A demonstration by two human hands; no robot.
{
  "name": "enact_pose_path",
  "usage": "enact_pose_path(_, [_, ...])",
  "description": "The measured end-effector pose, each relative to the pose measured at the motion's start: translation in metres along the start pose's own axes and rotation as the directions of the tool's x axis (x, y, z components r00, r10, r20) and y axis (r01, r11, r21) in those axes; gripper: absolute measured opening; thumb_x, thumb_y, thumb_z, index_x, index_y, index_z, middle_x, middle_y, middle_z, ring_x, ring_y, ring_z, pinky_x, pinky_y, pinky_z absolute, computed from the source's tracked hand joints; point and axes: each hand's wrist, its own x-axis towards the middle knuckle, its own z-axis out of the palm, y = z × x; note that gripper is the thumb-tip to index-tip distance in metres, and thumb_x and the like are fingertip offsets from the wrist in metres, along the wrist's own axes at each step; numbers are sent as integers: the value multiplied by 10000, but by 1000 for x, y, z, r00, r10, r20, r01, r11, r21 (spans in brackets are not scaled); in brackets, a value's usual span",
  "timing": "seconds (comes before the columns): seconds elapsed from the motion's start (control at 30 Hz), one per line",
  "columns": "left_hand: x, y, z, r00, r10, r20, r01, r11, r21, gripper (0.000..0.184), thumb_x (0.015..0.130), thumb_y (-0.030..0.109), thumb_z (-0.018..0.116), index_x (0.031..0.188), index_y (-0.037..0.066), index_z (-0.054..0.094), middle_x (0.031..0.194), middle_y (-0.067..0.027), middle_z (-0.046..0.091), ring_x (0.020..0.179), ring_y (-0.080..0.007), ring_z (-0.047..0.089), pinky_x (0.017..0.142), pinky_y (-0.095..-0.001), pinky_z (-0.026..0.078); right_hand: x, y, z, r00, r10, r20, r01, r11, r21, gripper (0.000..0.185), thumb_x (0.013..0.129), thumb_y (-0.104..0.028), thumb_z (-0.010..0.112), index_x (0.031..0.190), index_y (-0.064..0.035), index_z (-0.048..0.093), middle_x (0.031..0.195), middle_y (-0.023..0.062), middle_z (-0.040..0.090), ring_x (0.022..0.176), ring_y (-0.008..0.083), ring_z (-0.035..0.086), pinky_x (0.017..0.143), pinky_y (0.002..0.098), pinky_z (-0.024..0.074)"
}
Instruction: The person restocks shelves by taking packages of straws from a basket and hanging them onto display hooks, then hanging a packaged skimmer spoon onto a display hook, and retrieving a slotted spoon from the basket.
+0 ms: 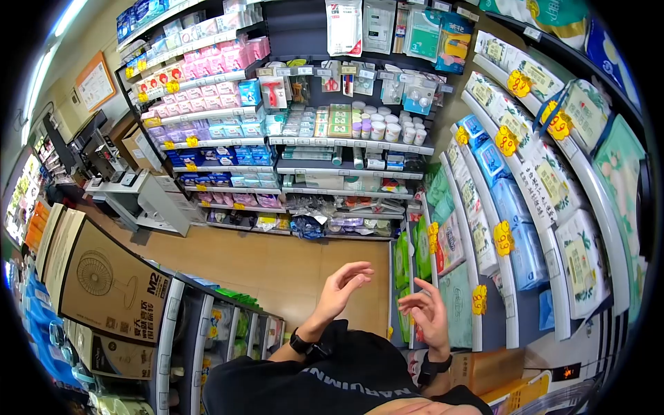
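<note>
Both of my hands are raised in front of my body above the aisle floor, each with a dark band at the wrist. My left hand point(343, 286) holds nothing; its fingers are slightly bent and apart from the thumb. To its right, my right hand point(427, 312) is also empty, with loosely curled, spread fingers. It is nearest to the right-hand shelves, where green packs point(422, 249) and a pale green pack point(456, 308) stand. I cannot tell whether it touches any of them.
Tissue packs point(550, 183) with yellow price tags fill the right shelves. Ahead, a shelf point(346, 142) carries paper cups point(377, 129) and small packaged goods. On the left, a fan box point(111, 277) tops a low shelf. Tan floor point(270, 266) lies between; a counter point(142, 197) stands far left.
</note>
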Motion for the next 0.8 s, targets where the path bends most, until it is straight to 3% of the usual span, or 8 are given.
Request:
enact_pose_path(0.23, [-40, 10, -13, 998, -16, 57, 17, 1000, -19, 354, 1014, 164, 565, 1334, 13, 565, 1202, -98, 668, 1066, -154, 630, 916, -288, 469, -31, -2, 42, 999, -16, -40, 14, 999, -48, 580, 942, -70, 581, 1462, 30, 344, 1105, 191, 671, 962, 219, 660, 868, 328, 510])
enact_pose_path(0.3, [-56, 17, -18, 998, -24, 54, 25, 1000, -12, 354, 1012, 159, 569, 1334, 14, 566, 1202, -98, 668, 1064, -154, 631, 916, -288, 469, -42, -7, 55, 1000, 19, -13, -19, 1000, -24, 579, 938, 11, 557, 1471, 14, 333, 1146, 171, 654, 1034, 204, 644, 954, 336, 493])
enact_pose_path(0.53, [-108, 26, -37, 997, -57, 55, 60, 997, -42, 340, 1008, 139, 580, 1318, 1, 565, 1193, -109, 664, 1063, -167, 629, 956, -314, 479, -75, -3, 105, 999, 39, -1, -39, 999, -28, 565, 943, 12, 556, 1466, 12, 343, 1155, 169, 650, 1048, 211, 642, 983, 347, 486])
enact_pose_path(0.8, [-165, 26, -38, 984, -121, 133, 134, 987, -91, 325, 1008, 138, 578, 1299, -7, 575, 1181, -114, 668, 1068, -171, 626, 964, -322, 482, -137, 0, 148, 991, 80, -109, -85, 995, -49, 548, 948, 0, 561, 1457, 10, 360, 1166, 169, 652, 1075, 213, 639, 990, 343, 477])
